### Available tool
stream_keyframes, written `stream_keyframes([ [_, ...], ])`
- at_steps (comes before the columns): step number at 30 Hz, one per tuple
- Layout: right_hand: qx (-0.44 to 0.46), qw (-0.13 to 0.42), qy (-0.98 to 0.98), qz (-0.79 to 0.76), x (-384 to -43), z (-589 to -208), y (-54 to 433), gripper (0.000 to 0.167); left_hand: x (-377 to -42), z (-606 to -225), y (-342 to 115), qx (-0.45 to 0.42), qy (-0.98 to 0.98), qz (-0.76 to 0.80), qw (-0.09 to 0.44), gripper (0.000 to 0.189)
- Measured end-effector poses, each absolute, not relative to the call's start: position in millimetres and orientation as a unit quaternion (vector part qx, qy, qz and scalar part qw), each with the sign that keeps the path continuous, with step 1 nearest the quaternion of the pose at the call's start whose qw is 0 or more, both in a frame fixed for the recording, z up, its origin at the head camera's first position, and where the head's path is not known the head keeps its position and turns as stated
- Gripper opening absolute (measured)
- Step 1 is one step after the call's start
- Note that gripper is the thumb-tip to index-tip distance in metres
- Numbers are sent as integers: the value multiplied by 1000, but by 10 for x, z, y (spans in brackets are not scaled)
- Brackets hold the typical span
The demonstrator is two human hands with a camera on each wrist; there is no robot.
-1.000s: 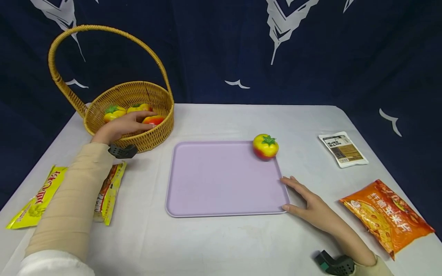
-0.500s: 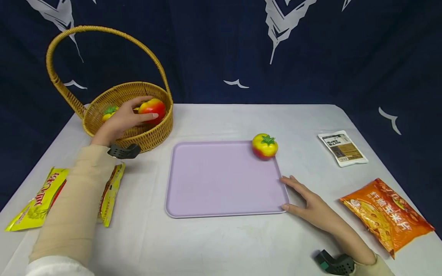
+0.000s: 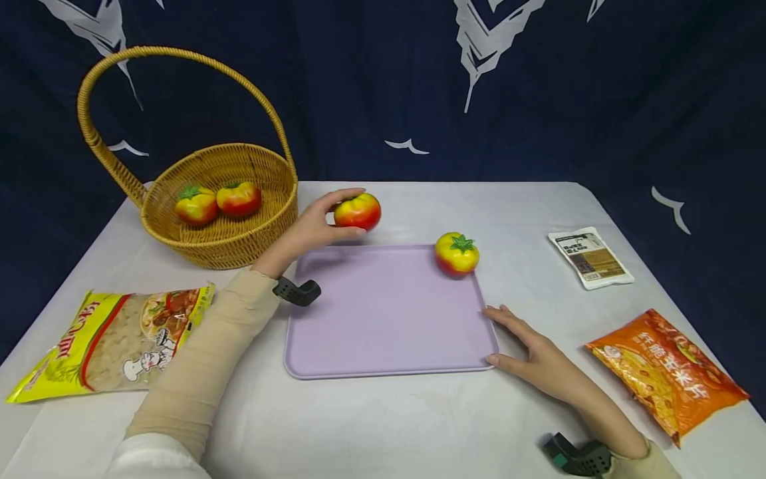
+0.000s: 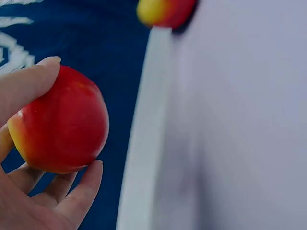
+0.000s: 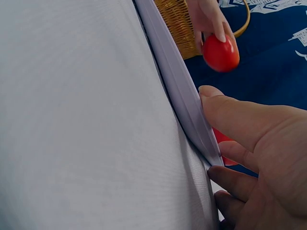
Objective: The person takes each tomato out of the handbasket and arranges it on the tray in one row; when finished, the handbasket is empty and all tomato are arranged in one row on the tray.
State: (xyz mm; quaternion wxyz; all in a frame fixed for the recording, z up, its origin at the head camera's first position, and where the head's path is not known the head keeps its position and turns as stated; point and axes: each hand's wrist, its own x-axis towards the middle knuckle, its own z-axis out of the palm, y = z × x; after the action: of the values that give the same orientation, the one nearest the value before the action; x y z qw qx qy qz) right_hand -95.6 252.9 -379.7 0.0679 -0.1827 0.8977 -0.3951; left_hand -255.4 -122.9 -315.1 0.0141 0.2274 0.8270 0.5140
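Note:
In the head view my left hand [image 3: 308,229] grips a red-and-yellow tomato [image 3: 358,212] above the far left edge of the lilac tray [image 3: 389,313]. The left wrist view shows thumb and fingertips on opposite sides of this tomato [image 4: 72,124]. Another tomato [image 3: 457,254], green leaves upward, sits at the tray's far right corner. Beside the tray's right edge, my right hand [image 3: 538,362] has its thumb and fingertips at the rim, fingers relaxed and fairly straight. Close up in the right wrist view, the thumb [image 5: 230,115] lies against the tray's edge [image 5: 180,91].
Two tomatoes [image 3: 218,201] lie inside a wicker basket [image 3: 239,243] with a tall handle, at the back left. A yellow food bag [image 3: 114,339] lies beside my left forearm. On the right are an orange snack bag [image 3: 670,372] and a small white-and-brown packet [image 3: 591,257].
My left hand has lifted a tomato out of the basket and carried it right, to above the tray's far left edge. The right hand stays at the tray's rim.

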Motion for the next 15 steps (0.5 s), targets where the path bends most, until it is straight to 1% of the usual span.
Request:
stream_keyframes([
  [8, -175, 71, 901, -389, -955, -3807, 2521, 68, -2563, -3416, -735, 287, 825, 484, 57, 66],
  [15, -176, 71, 902, -387, -958, -3812, 2522, 67, -2533, -3517, -526, 323, 825, 459, 69, 65],
])
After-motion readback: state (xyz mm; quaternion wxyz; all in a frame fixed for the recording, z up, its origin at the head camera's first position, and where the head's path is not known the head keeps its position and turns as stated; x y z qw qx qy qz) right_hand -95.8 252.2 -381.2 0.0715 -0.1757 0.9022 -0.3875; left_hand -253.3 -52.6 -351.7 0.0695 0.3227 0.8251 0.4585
